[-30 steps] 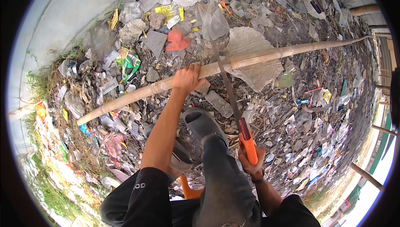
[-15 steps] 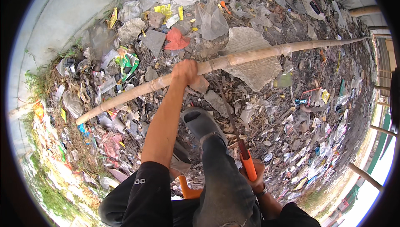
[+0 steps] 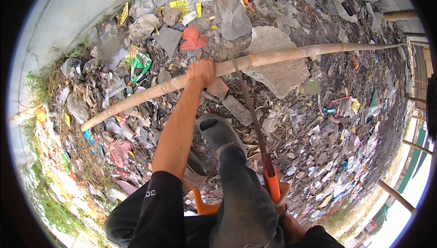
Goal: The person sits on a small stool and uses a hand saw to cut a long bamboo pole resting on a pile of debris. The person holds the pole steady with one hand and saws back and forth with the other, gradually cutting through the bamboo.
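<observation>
Head view: my left hand wraps the bamboo pole; my right hand, seemingly closed on the saw, cuts just beside that grip—a slip could nick fingers.

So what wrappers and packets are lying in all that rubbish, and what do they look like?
Green and white packet: crumpled, left of the left hand, above the bamboo pole.
Yellow wrapper: flat, near the top by the wall.
Yellow packet: small, right side, below the pole.
Clear plastic bag: crumpled, top middle.
</observation>
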`<state>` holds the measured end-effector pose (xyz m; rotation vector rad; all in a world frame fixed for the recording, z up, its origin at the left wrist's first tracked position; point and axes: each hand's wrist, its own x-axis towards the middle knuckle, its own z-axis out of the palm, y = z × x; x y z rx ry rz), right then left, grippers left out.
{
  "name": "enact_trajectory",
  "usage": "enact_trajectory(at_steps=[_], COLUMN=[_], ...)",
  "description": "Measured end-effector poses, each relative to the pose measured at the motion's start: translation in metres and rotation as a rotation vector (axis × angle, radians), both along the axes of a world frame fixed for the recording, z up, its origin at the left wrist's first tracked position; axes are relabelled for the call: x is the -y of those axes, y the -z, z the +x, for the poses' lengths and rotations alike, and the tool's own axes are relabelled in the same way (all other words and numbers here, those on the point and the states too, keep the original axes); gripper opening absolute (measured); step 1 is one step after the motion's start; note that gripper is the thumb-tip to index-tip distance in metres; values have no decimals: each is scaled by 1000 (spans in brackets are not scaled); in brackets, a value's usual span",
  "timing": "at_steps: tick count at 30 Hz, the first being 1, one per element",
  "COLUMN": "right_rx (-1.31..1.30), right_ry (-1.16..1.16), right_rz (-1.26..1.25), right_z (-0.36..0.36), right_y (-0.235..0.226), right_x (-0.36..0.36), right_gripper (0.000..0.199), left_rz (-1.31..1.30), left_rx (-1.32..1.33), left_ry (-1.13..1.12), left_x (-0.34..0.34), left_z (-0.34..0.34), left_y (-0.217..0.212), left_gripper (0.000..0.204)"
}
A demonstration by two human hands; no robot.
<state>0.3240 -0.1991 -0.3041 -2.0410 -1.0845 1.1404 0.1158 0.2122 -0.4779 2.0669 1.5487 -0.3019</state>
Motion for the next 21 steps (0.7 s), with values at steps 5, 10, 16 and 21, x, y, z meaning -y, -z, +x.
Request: enact_trajectory(at_steps=[5, 10, 16, 21], right_rx=[-104, -141, -110, -425], right_ry=[42, 49, 72, 110], right_rz=[218, 243, 133, 294], right_z=[-20, -19, -36, -1], right_y=[50, 84, 46, -8], right_x=[-169, -186, -189, -154], right_gripper=[12, 11, 11, 16], left_rz=[-34, -34, 14, -25], left_rx=[35, 30, 20, 12], left_ry=[-24, -31, -10, -41], left_x=[24, 22, 24, 18], left_z=[-2, -4, -5, -7], left_y=[-6, -3, 2, -3], left_gripper=[35, 38, 34, 36])
